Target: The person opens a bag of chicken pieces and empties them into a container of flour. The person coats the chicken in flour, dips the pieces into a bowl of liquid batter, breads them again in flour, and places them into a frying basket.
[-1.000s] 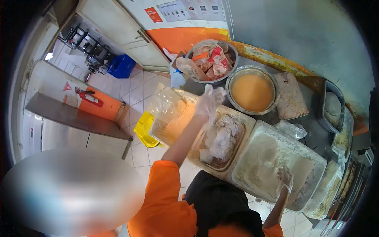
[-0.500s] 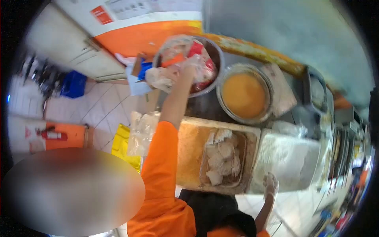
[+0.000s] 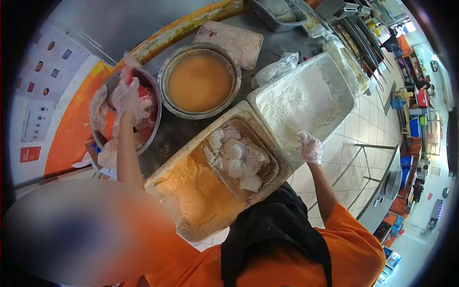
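My left hand (image 3: 126, 98), in a clear glove, is over the metal bowl (image 3: 158, 112) at the left. Its fingers are closed on a red and clear plastic bag (image 3: 126, 75), whose upper end is blurred. Other crumpled bags lie in the bowl. My right hand (image 3: 311, 147), in a floury glove, is at the near edge of the white flour tray (image 3: 306, 95), its fingers loosely bent and apart with nothing in them. Between my hands, white-coated pieces (image 3: 236, 155) fill a clear container beside the orange powder (image 3: 198, 182).
A round bowl of orange liquid (image 3: 199, 82) stands beyond the trays. Behind it lies a flat pack (image 3: 232, 42). A clear bag (image 3: 277, 69) and a grey tub (image 3: 277, 16) are farther right. A metal table (image 3: 382, 191) stands at the right.
My left hand has moved from above the orange powder to the bags in the bowl and closed on one. The view has swung right. My right hand remains by the flour tray.
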A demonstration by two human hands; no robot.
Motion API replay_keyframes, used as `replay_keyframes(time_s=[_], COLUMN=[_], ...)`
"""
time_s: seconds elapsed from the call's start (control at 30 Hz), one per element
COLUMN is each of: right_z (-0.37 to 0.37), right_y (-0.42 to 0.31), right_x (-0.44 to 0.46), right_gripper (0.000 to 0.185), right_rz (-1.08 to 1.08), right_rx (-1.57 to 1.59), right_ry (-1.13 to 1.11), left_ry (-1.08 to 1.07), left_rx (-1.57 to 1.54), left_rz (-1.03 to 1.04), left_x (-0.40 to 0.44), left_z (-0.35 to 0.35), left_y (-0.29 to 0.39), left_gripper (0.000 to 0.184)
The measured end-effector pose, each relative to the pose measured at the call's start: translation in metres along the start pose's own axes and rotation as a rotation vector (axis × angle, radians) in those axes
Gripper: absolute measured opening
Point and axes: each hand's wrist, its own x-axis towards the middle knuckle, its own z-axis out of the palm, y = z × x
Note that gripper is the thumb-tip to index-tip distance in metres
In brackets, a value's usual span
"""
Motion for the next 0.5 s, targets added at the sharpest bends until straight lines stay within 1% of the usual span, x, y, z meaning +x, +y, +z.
replay_keyframes(time_s=[0.03, 0.07, 0.1, 0.13, 0.17, 0.2, 0.27, 0.3, 0.33, 0.37, 0.43, 0.47, 0.5], right_z=[0.009, 0.022, 0.037, 0.025, 0.025, 0.051, 0.014, 0.018, 0.023, 0.025, 0.026, 0.027, 0.031], right_y=[0.016, 0.027, 0.042, 0.022, 0.021, 0.055, 0.001, 0.004, 0.011, 0.018, 0.021, 0.025, 0.03], right_x=[-0.005, -0.001, 0.001, 0.009, 0.009, 0.009, 0.007, 0.01, 0.011, 0.011, 0.012, 0.012, 0.014], right_gripper=[0.031, 0.031, 0.028, 0.025, 0.025, 0.032, 0.04, 0.043, 0.045, 0.048, 0.027, 0.018, 0.018], right_rz=[-0.055, -0.142, -0.149, 0.081, 0.03, -0.275, 0.079, 0.035, -0.002, -0.031, -0.002, 0.014, -0.004], right_rx=[-0.102, -0.189, -0.208, -0.134, 0.012, -0.092, 0.097, 0.06, 0.026, -0.014, -0.046, -0.061, -0.053], right_ry=[0.053, 0.102, 0.154, -0.033, 0.015, 0.28, 0.054, 0.065, 0.082, 0.103, 0.053, 0.028, 0.035], left_ry=[0.007, -0.164, -0.318, -0.258, -0.192, 0.006, -0.037, -0.147, -0.241, -0.33, -0.117, -0.118, -0.119], left_rx=[0.359, 0.234, 0.118, 0.123, 0.133, 0.18, 0.193, -0.076, -0.347, -0.624, -0.166, -0.169, -0.172], left_rz=[0.387, 0.417, 0.407, 0.499, 0.59, 0.767, 0.668, 0.402, 0.139, -0.12, 0.267, 0.245, 0.223], left_x=[-0.011, -0.018, -0.016, -0.007, 0.002, -0.003, 0.027, 0.024, 0.021, 0.019, 0.025, 0.031, 0.037], left_z=[-0.005, -0.012, -0.02, 0.001, 0.023, 0.002, 0.032, 0.014, -0.02, -0.037, -0.044, -0.042, -0.041], left_y=[0.009, 0.024, 0.026, 0.007, -0.013, -0.015, -0.049, -0.048, -0.041, -0.041, -0.086, -0.104, -0.122], left_gripper=[0.048, 0.048, 0.05, 0.05, 0.05, 0.046, 0.031, 0.028, 0.029, 0.032, 0.041, 0.043, 0.045])
